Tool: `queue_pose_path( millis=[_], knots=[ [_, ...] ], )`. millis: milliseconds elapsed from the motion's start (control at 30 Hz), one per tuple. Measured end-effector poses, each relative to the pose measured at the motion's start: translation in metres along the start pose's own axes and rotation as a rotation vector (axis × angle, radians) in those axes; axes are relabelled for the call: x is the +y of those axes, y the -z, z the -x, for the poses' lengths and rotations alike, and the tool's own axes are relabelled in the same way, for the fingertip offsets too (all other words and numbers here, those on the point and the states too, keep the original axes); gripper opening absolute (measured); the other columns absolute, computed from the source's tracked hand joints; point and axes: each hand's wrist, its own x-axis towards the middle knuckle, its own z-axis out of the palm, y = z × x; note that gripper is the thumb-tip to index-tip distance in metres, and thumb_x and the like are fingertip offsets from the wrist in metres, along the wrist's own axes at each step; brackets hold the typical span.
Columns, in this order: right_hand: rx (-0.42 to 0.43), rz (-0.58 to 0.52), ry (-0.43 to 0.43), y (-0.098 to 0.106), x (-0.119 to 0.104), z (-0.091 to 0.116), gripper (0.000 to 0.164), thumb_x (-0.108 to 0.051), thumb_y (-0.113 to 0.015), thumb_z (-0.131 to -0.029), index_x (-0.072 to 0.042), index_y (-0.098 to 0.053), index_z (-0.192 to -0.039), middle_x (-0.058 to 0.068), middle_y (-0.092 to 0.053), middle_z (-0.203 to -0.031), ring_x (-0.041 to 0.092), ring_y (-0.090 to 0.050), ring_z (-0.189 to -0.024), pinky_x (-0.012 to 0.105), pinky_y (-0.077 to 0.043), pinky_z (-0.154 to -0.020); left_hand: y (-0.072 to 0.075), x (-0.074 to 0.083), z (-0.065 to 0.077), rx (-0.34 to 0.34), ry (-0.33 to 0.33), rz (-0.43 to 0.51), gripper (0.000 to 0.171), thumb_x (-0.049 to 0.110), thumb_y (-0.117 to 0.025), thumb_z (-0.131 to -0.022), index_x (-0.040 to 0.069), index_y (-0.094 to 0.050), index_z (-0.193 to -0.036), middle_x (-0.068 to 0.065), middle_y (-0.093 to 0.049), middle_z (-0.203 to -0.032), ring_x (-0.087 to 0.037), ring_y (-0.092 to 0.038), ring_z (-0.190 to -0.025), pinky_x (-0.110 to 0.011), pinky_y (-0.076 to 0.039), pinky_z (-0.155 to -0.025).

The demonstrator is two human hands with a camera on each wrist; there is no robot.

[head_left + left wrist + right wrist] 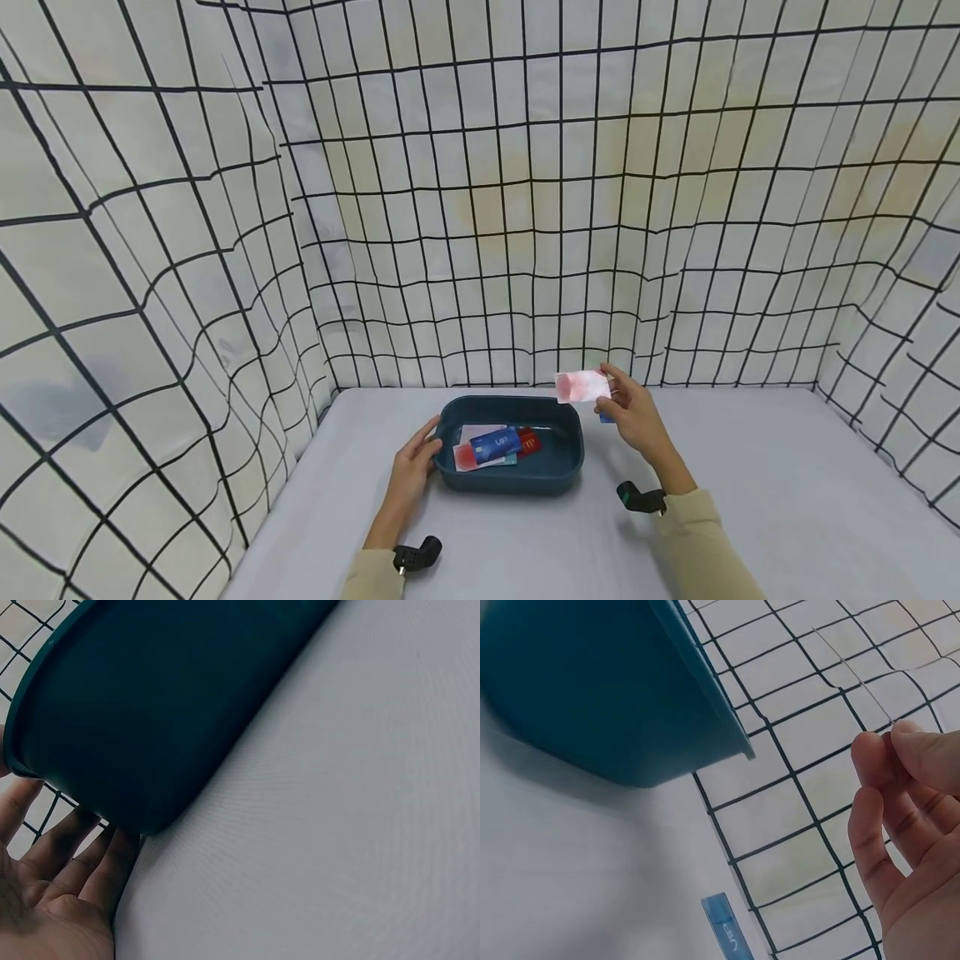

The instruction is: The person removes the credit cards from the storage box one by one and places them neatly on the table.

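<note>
My left hand (410,475) holds the left end of a dark teal plastic bin (517,483), thumb at the rim and fingers along the outer wall. In the left wrist view, the fingertips (112,855) touch that wall from outside. A pink and white card (583,387) is pinched between thumb and fingers of my right hand (636,417), raised beside the bin's right back corner. The right wrist view shows this card (851,671) nearly edge-on. Inside the bin lie a blue card (495,445), a red card (530,442) and paler cards beneath.
Another blue card (607,418) shows below my right hand, partly hidden by it; the right wrist view shows lettering on this blue card (727,926). A white cloth covers the table (787,500). Black netting (525,208) over pale sheeting rises behind and at both sides.
</note>
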Motion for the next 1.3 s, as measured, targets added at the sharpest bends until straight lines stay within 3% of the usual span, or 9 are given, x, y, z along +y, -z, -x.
queue_pose_path(
  millis=[133,533,767,967,1133,1300],
  knots=[
    [0.023,0.025,-0.004,0.006,0.002,-0.002,0.063,-0.001,-0.063,-0.099,-0.009,-0.039,-0.157,0.020,-0.065,-0.111,0.023,-0.071,-0.091,0.024,-0.056,-0.079,0.002,0.001,-0.001,0.000,-0.009,-0.006,0.047,0.023,-0.054,-0.107,0.021,-0.049,-0.153,-0.018,-0.055,-0.151,-0.032,-0.055,-0.137,-0.024,-0.052,-0.102],
    [0.059,0.088,-0.077,0.024,0.011,0.002,0.063,-0.006,-0.060,-0.102,-0.011,-0.036,-0.159,0.019,-0.063,-0.116,0.031,-0.071,-0.100,0.033,-0.052,-0.082,0.002,-0.001,-0.001,-0.002,0.009,-0.009,0.047,0.021,-0.053,-0.107,0.022,-0.049,-0.154,-0.017,-0.053,-0.153,-0.032,-0.053,-0.139,-0.025,-0.052,-0.102],
    [0.072,0.098,-0.075,0.037,0.017,0.004,0.063,-0.006,-0.060,-0.102,-0.011,-0.036,-0.159,0.020,-0.063,-0.117,0.027,-0.070,-0.098,0.032,-0.054,-0.079,-0.001,-0.001,-0.001,0.005,0.006,0.005,0.046,0.018,-0.053,-0.107,0.020,-0.050,-0.153,-0.018,-0.054,-0.151,-0.032,-0.055,-0.136,-0.019,-0.053,-0.095],
    [0.083,0.116,-0.119,0.045,0.025,0.008,0.064,-0.007,-0.059,-0.102,-0.009,-0.033,-0.160,0.020,-0.060,-0.119,0.025,-0.068,-0.097,0.027,-0.048,-0.074,-0.003,-0.003,0.000,0.004,0.020,-0.015,0.047,0.021,-0.054,-0.107,0.021,-0.049,-0.153,-0.017,-0.052,-0.153,-0.032,-0.054,-0.138,-0.023,-0.053,-0.099],
    [0.099,0.139,-0.156,0.051,0.032,0.009,0.063,-0.007,-0.057,-0.103,-0.009,-0.033,-0.160,0.022,-0.060,-0.122,0.033,-0.066,-0.101,0.029,-0.047,-0.075,-0.001,-0.003,0.000,0.006,0.014,-0.028,0.046,0.021,-0.054,-0.107,0.021,-0.050,-0.153,-0.017,-0.053,-0.153,-0.032,-0.054,-0.139,-0.027,-0.053,-0.102],
    [0.111,0.143,-0.158,0.057,0.039,0.008,0.062,-0.004,-0.055,-0.103,-0.009,-0.032,-0.160,0.024,-0.059,-0.127,0.025,-0.068,-0.097,0.038,-0.055,-0.080,0.001,0.000,0.000,0.000,0.002,-0.044,0.046,0.022,-0.054,-0.107,0.023,-0.049,-0.153,-0.015,-0.054,-0.153,-0.030,-0.053,-0.140,-0.029,-0.051,-0.105]
  ],
)
